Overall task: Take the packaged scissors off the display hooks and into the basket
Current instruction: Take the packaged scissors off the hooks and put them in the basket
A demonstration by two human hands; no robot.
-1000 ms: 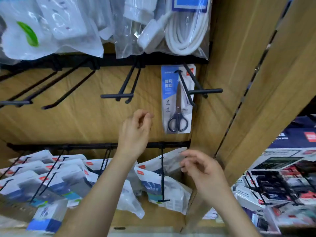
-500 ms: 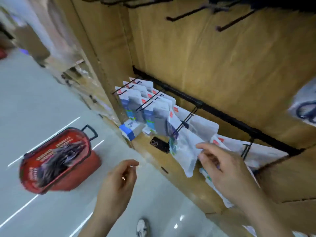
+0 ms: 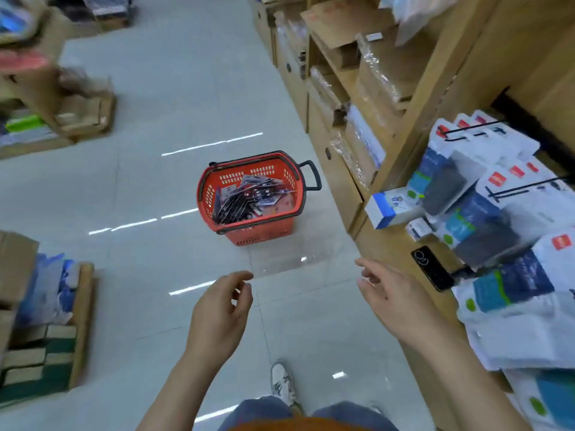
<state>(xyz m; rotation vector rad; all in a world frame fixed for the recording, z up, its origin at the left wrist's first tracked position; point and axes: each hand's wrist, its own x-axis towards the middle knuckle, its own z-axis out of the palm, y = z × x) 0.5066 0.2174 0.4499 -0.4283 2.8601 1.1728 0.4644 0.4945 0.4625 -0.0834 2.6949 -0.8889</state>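
A red plastic basket (image 3: 298, 185) with a black handle stands on the tiled floor ahead of me. Several packaged scissors (image 3: 249, 197) lie piled inside it. My left hand (image 3: 221, 315) hovers low over the floor, well short of the basket, fingers loosely curled and holding nothing. My right hand (image 3: 392, 293) is out to the right, near the shelf edge, fingers spread and empty. The display hooks with scissors are out of view.
Wooden shelving (image 3: 357, 126) runs along the right. White and blue packets (image 3: 485, 206) hang on black hooks there, and a black phone (image 3: 431, 267) lies on the ledge. Stacked goods on a low pallet (image 3: 46, 321) sit at the left. My shoe (image 3: 281, 384) shows below.
My view has swung from the hooks and the hanging scissors down and left to the floor and basket. Both hands have dropped away from the display, empty.
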